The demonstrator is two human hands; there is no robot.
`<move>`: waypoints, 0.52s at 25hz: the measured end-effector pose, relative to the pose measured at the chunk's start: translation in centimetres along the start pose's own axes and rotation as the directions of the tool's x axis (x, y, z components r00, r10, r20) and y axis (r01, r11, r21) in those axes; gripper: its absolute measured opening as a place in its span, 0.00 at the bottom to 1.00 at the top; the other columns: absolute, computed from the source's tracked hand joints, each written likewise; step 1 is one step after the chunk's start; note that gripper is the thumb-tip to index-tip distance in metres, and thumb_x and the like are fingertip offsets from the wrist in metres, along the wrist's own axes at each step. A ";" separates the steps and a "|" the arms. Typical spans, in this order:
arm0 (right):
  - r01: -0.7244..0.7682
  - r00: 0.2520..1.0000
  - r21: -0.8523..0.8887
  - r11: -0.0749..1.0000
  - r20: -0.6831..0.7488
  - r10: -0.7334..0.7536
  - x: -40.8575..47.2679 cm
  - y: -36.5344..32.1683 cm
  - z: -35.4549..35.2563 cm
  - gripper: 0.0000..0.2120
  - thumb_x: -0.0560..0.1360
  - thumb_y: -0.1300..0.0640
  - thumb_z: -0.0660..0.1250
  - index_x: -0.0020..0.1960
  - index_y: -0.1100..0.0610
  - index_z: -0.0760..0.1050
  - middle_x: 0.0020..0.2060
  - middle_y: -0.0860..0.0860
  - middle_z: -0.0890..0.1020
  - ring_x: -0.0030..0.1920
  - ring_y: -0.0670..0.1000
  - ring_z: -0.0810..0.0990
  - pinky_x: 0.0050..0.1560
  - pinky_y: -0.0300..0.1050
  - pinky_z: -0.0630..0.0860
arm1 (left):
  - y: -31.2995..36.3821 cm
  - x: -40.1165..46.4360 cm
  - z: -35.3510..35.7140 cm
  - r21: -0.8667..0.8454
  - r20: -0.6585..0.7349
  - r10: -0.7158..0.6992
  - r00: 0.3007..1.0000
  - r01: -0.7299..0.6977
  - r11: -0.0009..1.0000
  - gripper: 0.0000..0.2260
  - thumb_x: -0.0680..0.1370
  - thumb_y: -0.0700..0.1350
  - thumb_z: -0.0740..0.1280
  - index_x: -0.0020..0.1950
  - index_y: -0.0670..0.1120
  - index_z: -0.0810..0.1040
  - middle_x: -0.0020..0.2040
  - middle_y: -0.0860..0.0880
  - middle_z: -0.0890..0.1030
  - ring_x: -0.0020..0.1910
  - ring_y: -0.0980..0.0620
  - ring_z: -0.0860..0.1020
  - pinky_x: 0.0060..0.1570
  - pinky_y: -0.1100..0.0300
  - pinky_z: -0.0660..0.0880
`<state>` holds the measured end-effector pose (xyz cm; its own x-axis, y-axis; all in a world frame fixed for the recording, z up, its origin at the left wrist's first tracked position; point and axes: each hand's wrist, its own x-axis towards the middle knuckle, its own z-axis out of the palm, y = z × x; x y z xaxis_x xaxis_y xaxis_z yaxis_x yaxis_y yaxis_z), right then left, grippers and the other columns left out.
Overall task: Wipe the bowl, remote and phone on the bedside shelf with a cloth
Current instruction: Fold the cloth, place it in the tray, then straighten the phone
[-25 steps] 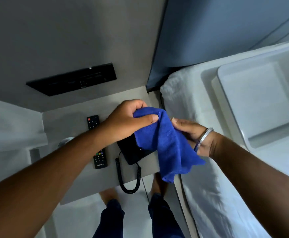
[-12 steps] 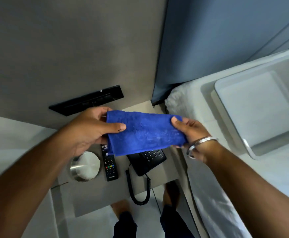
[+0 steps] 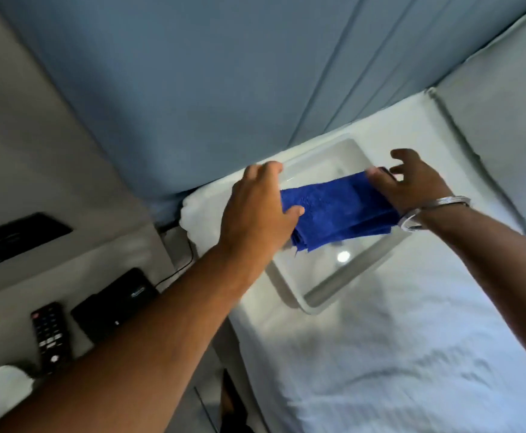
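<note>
We hold the folded blue microfibre cloth [image 3: 333, 210] over the shallow clear plastic tray [image 3: 343, 276] that sits on the white bedsheet [image 3: 396, 354]. Our left hand [image 3: 255, 210] pinches one end with thumb on top, and our right hand [image 3: 411, 182] presses the other end while its outer fingers splay loose. If either end slips, the folds could fall open, and pressing down could tip the tray on the soft bed. The black remote control [image 3: 50, 335] and black desk phone [image 3: 114, 304] lie side by side on the grey bedside shelf [image 3: 11, 310]. The bowl is hard to make out: our forearm covers that corner, the phone's handset side is hidden, and motion blur softens everything.
</note>
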<state>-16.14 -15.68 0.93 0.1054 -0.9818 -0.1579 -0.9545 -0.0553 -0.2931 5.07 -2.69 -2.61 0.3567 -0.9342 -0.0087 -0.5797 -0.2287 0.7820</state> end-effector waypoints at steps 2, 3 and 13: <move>0.272 0.951 -0.216 0.938 0.209 -0.227 1.1 1.5 1.9 0.29 0.73 0.38 0.60 0.70 0.48 0.65 0.67 0.57 0.73 0.63 0.63 0.73 0.61 0.56 0.70 | 1.2 1.0 3.4 0.469 0.180 0.259 0.949 -0.315 0.825 0.23 0.73 0.52 0.73 0.66 0.50 0.74 0.70 0.47 0.73 0.69 0.45 0.69 0.67 0.46 0.65; 0.342 0.899 -0.244 0.907 0.365 -0.241 1.0 1.6 3.3 0.27 0.76 0.41 0.59 0.72 0.46 0.63 0.70 0.55 0.70 0.66 0.62 0.70 0.65 0.56 0.68 | 1.4 1.4 4.8 0.562 0.342 0.221 0.913 -0.387 0.731 0.21 0.76 0.53 0.69 0.68 0.51 0.73 0.72 0.47 0.71 0.72 0.45 0.67 0.72 0.44 0.58; 0.656 0.754 0.197 0.729 -0.144 -0.640 -10.9 -7.6 8.5 0.18 0.77 0.56 0.59 0.67 0.54 0.71 0.65 0.57 0.74 0.64 0.56 0.72 0.61 0.50 0.70 | -11.3 -7.9 -2.9 0.532 -0.106 0.108 0.988 -0.036 0.846 0.24 0.78 0.51 0.60 0.74 0.46 0.68 0.73 0.41 0.71 0.72 0.40 0.68 0.73 0.42 0.55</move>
<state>-7.63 -2.97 -3.10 0.6506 -0.7314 0.2045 -0.5714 -0.6488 -0.5026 10.86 8.09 -9.56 0.3675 -0.9191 0.1421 -0.8929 -0.3060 0.3302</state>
